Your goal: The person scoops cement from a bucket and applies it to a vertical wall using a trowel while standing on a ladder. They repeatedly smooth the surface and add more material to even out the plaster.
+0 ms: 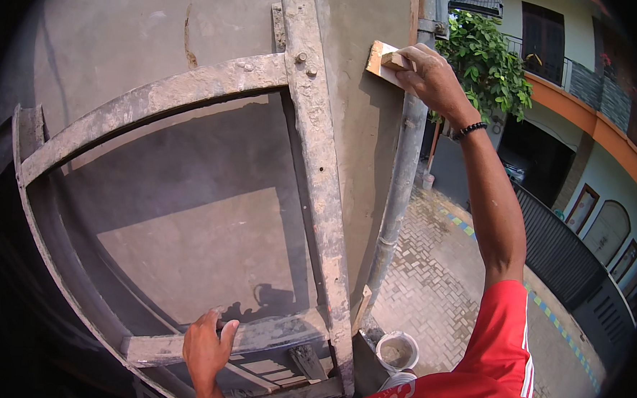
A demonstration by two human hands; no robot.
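Observation:
My right hand (433, 79) is raised high and grips the wooden handle of a plastering float (387, 64). The float's flat board lies against the grey rendered wall (368, 151), beside its right edge. Low down, my left hand (208, 344) is closed over the lower crossbar (275, 334) of a mortar-stained scaffold frame (312, 112), with the thumb pointing up. Part of the left fingers is hidden behind the bar. Through the frame, the wall shows smooth grey render with shadows across it.
A grey pipe (393, 210) runs up along the wall's edge. Below stands a white bucket (397, 351) with grey mix inside, near a wooden batten (361, 309). Paving (432, 291), a leafy tree (484, 67), a dark gate (557, 240) and a house lie to the right.

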